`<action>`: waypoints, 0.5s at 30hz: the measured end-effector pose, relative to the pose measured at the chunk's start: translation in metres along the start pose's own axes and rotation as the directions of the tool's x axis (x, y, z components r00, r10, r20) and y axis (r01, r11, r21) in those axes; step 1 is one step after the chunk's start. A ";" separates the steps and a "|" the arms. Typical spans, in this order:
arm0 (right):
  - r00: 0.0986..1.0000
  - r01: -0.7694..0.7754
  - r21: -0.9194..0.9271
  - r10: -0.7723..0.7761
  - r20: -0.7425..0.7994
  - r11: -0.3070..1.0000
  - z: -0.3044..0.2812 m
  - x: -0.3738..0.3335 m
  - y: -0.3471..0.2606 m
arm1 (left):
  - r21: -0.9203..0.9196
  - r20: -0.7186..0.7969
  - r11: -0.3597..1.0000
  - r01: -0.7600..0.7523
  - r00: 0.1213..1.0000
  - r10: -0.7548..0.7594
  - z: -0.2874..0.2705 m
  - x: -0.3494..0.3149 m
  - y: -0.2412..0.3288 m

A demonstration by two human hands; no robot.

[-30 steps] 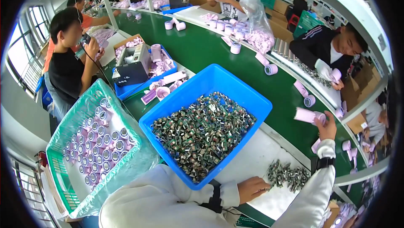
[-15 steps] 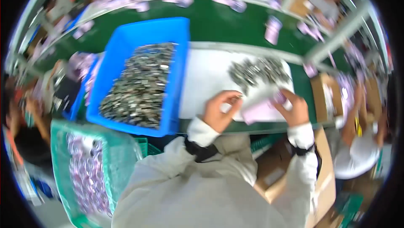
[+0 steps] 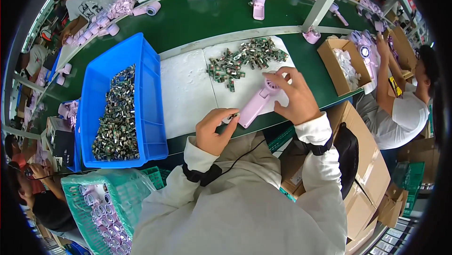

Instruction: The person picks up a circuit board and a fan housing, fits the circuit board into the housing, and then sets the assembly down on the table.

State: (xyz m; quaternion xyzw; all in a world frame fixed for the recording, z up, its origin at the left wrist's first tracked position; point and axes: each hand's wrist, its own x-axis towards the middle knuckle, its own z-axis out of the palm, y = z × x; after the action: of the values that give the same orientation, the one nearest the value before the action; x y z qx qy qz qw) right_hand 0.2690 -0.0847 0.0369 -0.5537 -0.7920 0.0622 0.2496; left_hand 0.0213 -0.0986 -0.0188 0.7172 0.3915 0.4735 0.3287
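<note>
Between the thumb and forefinger of my left hand (image 3: 211,131) is a small green circuit board (image 3: 234,115), partly hidden by the fingertips. Just beside it is the handle end of a pink handheld fan (image 3: 255,107), slanting over the white foam board (image 3: 184,96). My right hand (image 3: 300,96) curls around the round head of this fan, fingers over its far side and thumb on the near side. Beyond both hands, a loose pile of small circuit boards (image 3: 256,53) is spread on the foam.
A deep blue bin (image 3: 153,128) of circuit boards stands at left. Below it, a green lined basket (image 3: 75,198) holds pink fan parts. Across the back runs a green conveyor (image 3: 226,17) carrying pink fans. An open carton (image 3: 329,57) and a co-worker (image 3: 400,114) are at right.
The head view has turned and sharpened from a blur, so the bin and bench appear shifted left. My hands remain near each other, with the fan's handle now pointing toward my left hand.
</note>
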 end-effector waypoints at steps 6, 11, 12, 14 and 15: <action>0.977 -0.196 0.604 0.205 0.055 0.772 0.037 -0.007 0.063 | -0.075 0.063 0.996 -0.046 0.997 0.051 0.009 0.004 0.015; 0.966 -0.238 0.626 0.246 0.077 0.743 0.033 -0.013 0.066 | -0.071 0.150 0.982 -0.173 0.972 0.182 0.015 0.008 0.017; 0.963 -0.229 0.644 0.266 0.042 0.730 0.029 -0.012 0.066 | -0.067 0.149 0.979 -0.194 0.968 0.202 0.017 0.011 0.016; 0.951 -0.302 0.431 0.302 0.070 0.850 0.013 -0.004 0.056 | -0.067 0.164 0.975 -0.213 0.961 0.222 0.022 0.010 0.016; 0.937 -0.349 0.187 0.336 0.099 0.918 0.003 0.005 0.048 | -0.072 0.179 0.976 -0.204 0.960 0.214 0.023 0.010 0.016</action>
State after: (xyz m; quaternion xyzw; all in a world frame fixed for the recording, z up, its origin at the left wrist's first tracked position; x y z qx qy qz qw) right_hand 0.3071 -0.0615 0.0179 -0.6531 -0.6803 0.2026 0.2637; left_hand 0.0492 -0.0993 -0.0090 0.7865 0.2687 0.4468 0.3310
